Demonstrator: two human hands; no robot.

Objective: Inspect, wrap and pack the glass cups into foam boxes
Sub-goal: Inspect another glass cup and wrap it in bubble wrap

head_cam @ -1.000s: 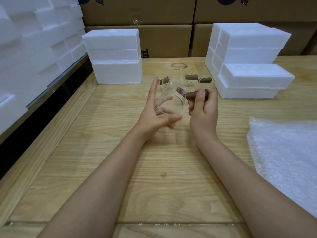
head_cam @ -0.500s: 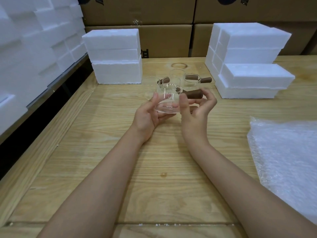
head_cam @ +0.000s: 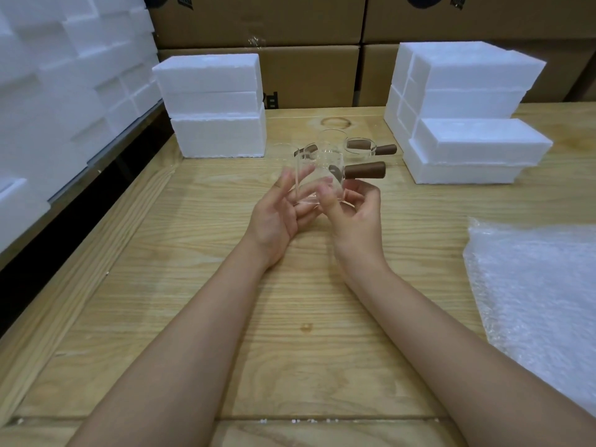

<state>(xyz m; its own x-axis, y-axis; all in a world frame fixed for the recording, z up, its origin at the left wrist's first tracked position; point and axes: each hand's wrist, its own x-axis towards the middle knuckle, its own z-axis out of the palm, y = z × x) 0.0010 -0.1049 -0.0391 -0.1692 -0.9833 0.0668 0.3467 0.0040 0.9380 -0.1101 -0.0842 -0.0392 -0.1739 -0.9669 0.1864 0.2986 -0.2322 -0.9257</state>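
A clear glass cup (head_cam: 319, 175) with a brown wooden handle (head_cam: 365, 170) is held upright above the wooden table (head_cam: 200, 285), handle pointing right. My left hand (head_cam: 280, 214) cradles its left side and base with curled fingers. My right hand (head_cam: 351, 214) grips its right side below the handle, thumb against the glass. Behind it stand two more glass cups (head_cam: 361, 147) with brown handles, partly hidden by the held cup. Stacked white foam boxes stand at back left (head_cam: 213, 104) and back right (head_cam: 467, 108).
A sheet of bubble wrap (head_cam: 541, 285) lies at the right edge of the table. More white foam pieces (head_cam: 64, 75) are piled along the left beyond the table's edge. Cardboard cartons (head_cam: 306, 43) line the back.
My right hand let go of the handle and now grips the cup's body. The cup turned upright. My left hand's fingers went from spread to curled around the glass.
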